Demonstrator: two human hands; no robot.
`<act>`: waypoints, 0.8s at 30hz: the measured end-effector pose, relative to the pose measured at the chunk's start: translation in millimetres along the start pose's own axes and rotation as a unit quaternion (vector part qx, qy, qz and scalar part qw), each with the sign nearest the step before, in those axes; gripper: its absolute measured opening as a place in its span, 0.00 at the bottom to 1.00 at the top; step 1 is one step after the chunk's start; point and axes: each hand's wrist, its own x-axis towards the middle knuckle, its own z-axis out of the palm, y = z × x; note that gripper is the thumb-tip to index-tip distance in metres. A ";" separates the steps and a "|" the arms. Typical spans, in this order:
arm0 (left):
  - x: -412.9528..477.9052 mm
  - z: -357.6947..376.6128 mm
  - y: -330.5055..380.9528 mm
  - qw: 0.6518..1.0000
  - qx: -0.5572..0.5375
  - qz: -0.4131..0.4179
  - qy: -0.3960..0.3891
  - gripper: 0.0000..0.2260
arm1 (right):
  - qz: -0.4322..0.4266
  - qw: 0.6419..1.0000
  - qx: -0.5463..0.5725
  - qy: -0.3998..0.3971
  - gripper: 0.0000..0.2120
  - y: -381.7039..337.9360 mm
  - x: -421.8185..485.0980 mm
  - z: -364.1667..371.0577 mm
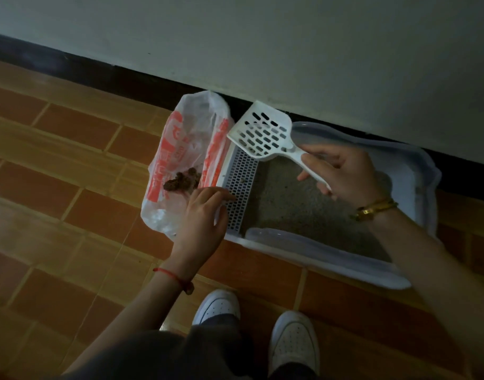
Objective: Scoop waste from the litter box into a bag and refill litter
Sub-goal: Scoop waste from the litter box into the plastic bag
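While the right hand (342, 174) grips the white slotted plastic scoop (262, 133), empty, the red-printed plastic bag (180, 149) lies at nine o'clock of the grey-filled litter box (416, 187), left hand (205, 215) pinching its rim.

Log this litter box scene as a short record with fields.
scoop: white slotted scoop, raised, looks empty
right hand: grip closed on the scoop handle
left hand: at the plastic bag's edge; hold unclear
plastic bag: open on the floor beside the litter box, brown waste inside
litter: grey, in the box
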 end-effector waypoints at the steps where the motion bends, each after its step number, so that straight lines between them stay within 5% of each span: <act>1: 2.1 1.4 1.9 1.000 0.001 0.006 -0.002 0.12 | 0.016 1.000 0.009 0.007 0.11 5.1 -7.0 -6.7; 14: 21.6 27.1 35.3 0.997 0.033 0.052 -0.039 0.14 | 0.135 0.987 0.001 0.083 0.09 84.3 -62.9 -57.3; 24: 19.0 37.5 34.2 0.996 0.048 0.050 -0.054 0.17 | 0.160 0.983 -0.088 0.024 0.11 116.5 -55.3 -53.0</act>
